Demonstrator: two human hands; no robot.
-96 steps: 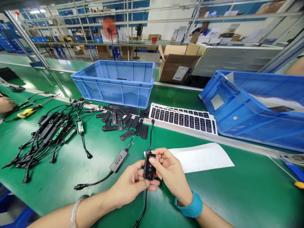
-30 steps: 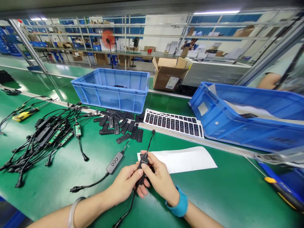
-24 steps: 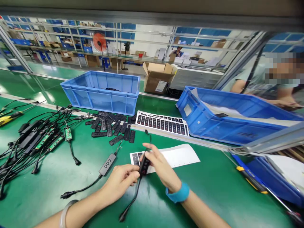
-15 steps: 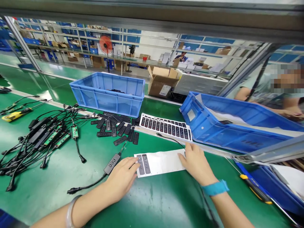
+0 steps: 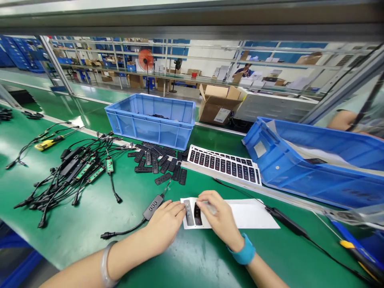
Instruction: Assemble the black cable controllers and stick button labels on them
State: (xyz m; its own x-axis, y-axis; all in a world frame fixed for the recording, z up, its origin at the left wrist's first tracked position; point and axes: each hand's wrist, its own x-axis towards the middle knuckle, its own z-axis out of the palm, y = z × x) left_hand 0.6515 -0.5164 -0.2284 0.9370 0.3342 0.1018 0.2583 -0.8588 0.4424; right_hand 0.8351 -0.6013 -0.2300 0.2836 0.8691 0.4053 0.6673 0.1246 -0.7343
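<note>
A white backing sheet [image 5: 252, 216] lies on the green belt in front of me, with two black button stickers [image 5: 189, 212] at its left end. My left hand [image 5: 165, 224] presses flat on the sheet's left edge. My right hand [image 5: 217, 218] pinches the top of the right-hand sticker [image 5: 198, 215]. A black inline controller [image 5: 153, 206] on its cable lies just left of my left hand. Another black controller [image 5: 285, 222] with its cable lies to the right of the sheet, apart from both hands.
Full sticker sheets [image 5: 225, 164] and loose black covers [image 5: 159, 164] lie behind the sheet. Cabled circuit boards [image 5: 75, 172] are heaped at left near a yellow tool [image 5: 48, 143]. Blue bins [image 5: 150, 120] [image 5: 315, 168] stand behind. A screwdriver [image 5: 360, 256] lies right; a person's arm [image 5: 345, 120] shows far right.
Both hands held a controller and pressed its label. My right hand then laid it on the belt to the right and came back to the sheet's stickers; my left hand now holds the sheet.
</note>
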